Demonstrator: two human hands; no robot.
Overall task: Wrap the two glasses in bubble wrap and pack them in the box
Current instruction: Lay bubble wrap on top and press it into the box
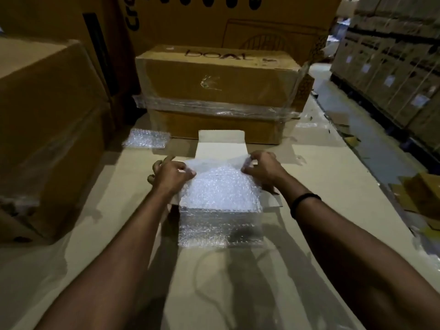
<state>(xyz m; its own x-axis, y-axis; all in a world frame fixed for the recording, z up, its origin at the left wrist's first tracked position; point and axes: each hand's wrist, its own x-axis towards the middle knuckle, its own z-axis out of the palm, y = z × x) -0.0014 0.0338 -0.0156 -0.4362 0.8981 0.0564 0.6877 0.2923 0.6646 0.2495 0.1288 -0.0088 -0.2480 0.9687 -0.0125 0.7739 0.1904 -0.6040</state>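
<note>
Together, left hand, right hand pinching one bubble wrap sheet over one box; second sheet apart.

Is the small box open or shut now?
Open: the box has its lid flap raised; left hand and right hand pinch bubble wrap over it.

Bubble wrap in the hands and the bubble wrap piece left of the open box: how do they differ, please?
The held bubble wrap sheet looks larger and is pinched at its far corners by the left hand and right hand; the loose bubble wrap piece looks smaller and lies flat, untouched. Both are clear.
</note>
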